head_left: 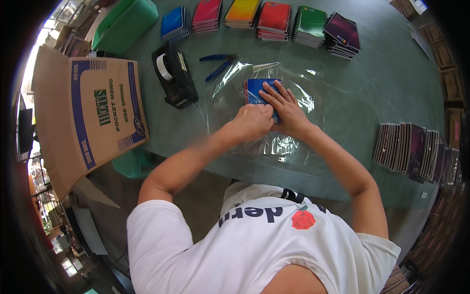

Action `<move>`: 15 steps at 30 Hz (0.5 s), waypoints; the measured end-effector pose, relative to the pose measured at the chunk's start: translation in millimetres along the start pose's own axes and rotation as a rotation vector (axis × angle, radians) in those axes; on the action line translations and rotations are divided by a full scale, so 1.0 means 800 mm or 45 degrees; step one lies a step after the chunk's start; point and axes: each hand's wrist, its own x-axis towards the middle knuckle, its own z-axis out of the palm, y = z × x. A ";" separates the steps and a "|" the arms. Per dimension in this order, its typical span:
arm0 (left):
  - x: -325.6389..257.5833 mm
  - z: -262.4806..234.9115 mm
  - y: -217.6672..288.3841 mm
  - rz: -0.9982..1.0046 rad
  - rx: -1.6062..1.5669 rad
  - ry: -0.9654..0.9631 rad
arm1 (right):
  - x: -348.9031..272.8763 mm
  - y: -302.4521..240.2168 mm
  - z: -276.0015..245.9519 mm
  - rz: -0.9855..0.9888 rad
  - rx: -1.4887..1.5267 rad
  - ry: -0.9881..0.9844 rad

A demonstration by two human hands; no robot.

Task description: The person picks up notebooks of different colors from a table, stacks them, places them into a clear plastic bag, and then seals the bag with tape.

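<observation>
A small blue spiral notebook [255,88], perhaps the top one of a stack, lies in the middle of a sheet of clear plastic film [280,148] on the green table. My right hand [293,111] presses down on the notebook's right side, its fingers stretched out and apart. Against the near left part of the notebook sits my left hand [252,121], fingers curled into a closed grip. Whatever those fingers pinch, if anything, is hidden. Both hands are close together, almost touching at the notebook's near edge.
Along the far side stand notebook stacks: blue [175,23], pink [206,14], yellow [242,12], red [274,20], green [309,24], purple [343,34]. A tape dispenser [178,81], blue-handled pliers [220,65], green bin [128,24] and cardboard box [105,110] are left; more notebooks [416,149] right.
</observation>
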 end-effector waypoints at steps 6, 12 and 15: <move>0.009 -0.019 0.016 -0.118 0.006 -0.295 | 0.082 0.019 -0.104 0.211 0.934 -0.556; 0.010 -0.025 0.027 -0.220 0.049 -0.332 | 0.127 -0.025 -0.053 0.234 0.103 -0.094; 0.011 -0.025 0.027 -0.219 0.042 -0.335 | 0.111 0.013 -0.083 0.076 -0.067 0.227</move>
